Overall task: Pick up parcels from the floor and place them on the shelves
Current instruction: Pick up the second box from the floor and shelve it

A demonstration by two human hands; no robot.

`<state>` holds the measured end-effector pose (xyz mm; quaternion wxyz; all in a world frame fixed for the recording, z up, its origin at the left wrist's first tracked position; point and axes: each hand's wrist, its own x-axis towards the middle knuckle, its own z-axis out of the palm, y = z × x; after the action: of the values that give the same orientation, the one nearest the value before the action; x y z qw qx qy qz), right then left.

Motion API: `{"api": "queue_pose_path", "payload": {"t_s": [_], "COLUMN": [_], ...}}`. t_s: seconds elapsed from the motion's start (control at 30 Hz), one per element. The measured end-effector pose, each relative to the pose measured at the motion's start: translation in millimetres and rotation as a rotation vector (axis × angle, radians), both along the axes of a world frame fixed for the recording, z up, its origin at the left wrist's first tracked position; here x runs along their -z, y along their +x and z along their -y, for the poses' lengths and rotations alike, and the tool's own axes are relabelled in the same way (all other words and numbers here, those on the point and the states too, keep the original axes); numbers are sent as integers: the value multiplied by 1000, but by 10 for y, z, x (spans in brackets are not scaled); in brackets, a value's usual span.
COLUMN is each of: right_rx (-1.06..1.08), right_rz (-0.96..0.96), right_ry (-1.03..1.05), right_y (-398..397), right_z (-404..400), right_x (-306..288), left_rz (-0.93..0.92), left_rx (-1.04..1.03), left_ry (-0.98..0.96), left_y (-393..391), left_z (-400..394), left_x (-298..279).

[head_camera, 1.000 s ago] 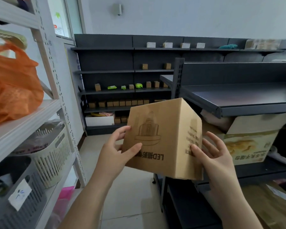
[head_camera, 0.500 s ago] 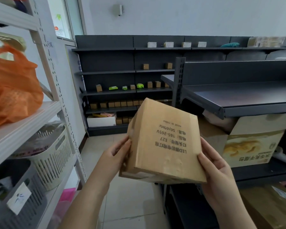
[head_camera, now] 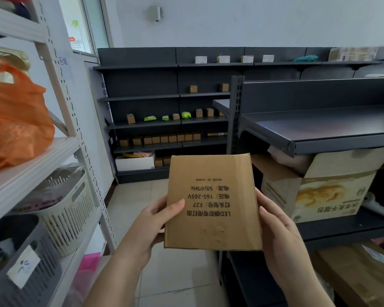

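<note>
I hold a brown cardboard parcel (head_camera: 212, 202) in front of me with both hands. Its printed face is turned toward me, with the text upside down. My left hand (head_camera: 152, 224) grips its left edge, thumb on the printed face. My right hand (head_camera: 277, 229) clasps the right edge. A dark metal shelf (head_camera: 319, 129) stands just to the right of the parcel, its top board bare. At the back a dark shelving unit (head_camera: 146, 97) carries several small brown boxes.
A white rack (head_camera: 31, 165) on the left holds an orange bag (head_camera: 16, 120) and slatted baskets (head_camera: 64, 209). A large open printed carton (head_camera: 315, 191) sits under the right shelf's top board. A brown box (head_camera: 359, 271) lies low at right. Tiled floor (head_camera: 175, 273) runs between the racks.
I have rotated the parcel in my hands: the logo side turned away and the text side now faces me flat. The parcel sits lower in view.
</note>
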<state>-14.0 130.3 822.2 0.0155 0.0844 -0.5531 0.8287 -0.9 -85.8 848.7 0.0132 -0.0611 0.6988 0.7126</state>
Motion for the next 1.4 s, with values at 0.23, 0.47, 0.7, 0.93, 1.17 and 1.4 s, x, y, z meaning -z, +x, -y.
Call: {"api": "queue_pose_path", "payload": {"t_s": [0.23, 0.47, 0.7, 0.93, 1.17, 1.4], "right_rx": [-25, -65, 34, 159, 142, 4], "right_rz": [-21, -3, 108, 52, -135, -286], "right_ry": [90, 312, 206, 153, 90, 216], "right_y": [62, 36, 51, 137, 219, 357], "right_z": [53, 57, -34, -22, 34, 108], "right_x": [58, 132, 125, 75, 37, -58], "left_rz": [3, -5, -102, -215, -175, -96], "left_rx": [-16, 13, -21, -155, -240, -226], "left_ry": [65, 58, -37, -72, -137, 21], "left_y": [43, 110, 129, 109, 43, 25], "left_z": [20, 115, 145, 133, 97, 113], "left_x": [-31, -58, -41, 17, 99, 137]}}
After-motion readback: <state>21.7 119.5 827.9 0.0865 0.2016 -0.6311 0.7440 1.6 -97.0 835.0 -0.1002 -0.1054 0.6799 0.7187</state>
